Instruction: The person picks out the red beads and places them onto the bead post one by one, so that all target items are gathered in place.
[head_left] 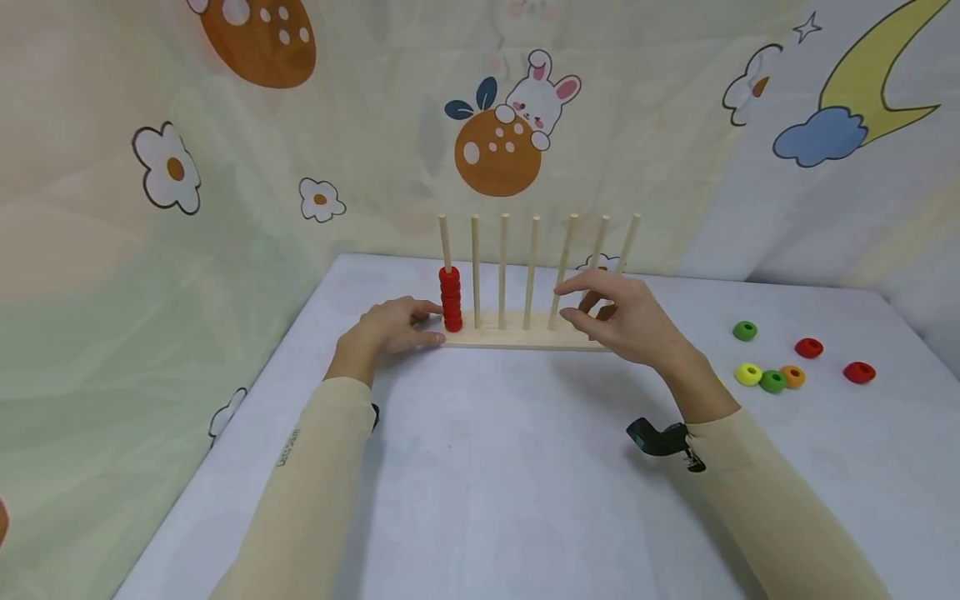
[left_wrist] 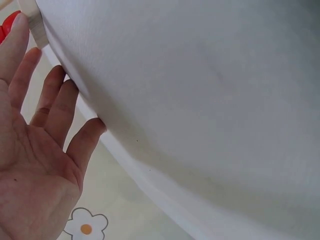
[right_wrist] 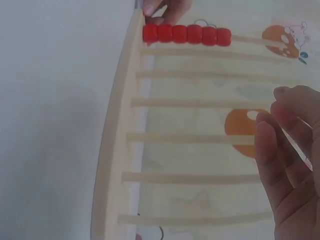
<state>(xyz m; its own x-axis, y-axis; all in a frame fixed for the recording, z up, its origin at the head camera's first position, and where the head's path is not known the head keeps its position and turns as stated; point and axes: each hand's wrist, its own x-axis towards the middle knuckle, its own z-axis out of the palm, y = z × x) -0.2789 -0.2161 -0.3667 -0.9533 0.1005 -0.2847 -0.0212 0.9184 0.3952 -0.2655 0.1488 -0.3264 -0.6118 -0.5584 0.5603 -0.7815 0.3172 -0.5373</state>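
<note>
A wooden bead rack (head_left: pixel 525 337) stands at the back of the table, with a row of upright rods on its base. Stacked red beads (head_left: pixel 451 300) fill the lower part of its leftmost rod. My left hand (head_left: pixel 393 327) touches the left end of the base, its fingers spread and loosely bent in the left wrist view. My right hand (head_left: pixel 618 317) hovers in front of the rods toward the right. Its thumb and index finger stand apart, and I see nothing between them. That hand hides the lower parts of the rightmost rods.
On the right of the table lie loose beads: a green bead (head_left: pixel 745 331), red beads (head_left: pixel 808 347) (head_left: pixel 859 372), a yellow bead (head_left: pixel 748 374), another green bead (head_left: pixel 773 382) and an orange bead (head_left: pixel 792 377). A printed cloth (head_left: pixel 390 150) hangs behind the white table (head_left: pixel 480 483).
</note>
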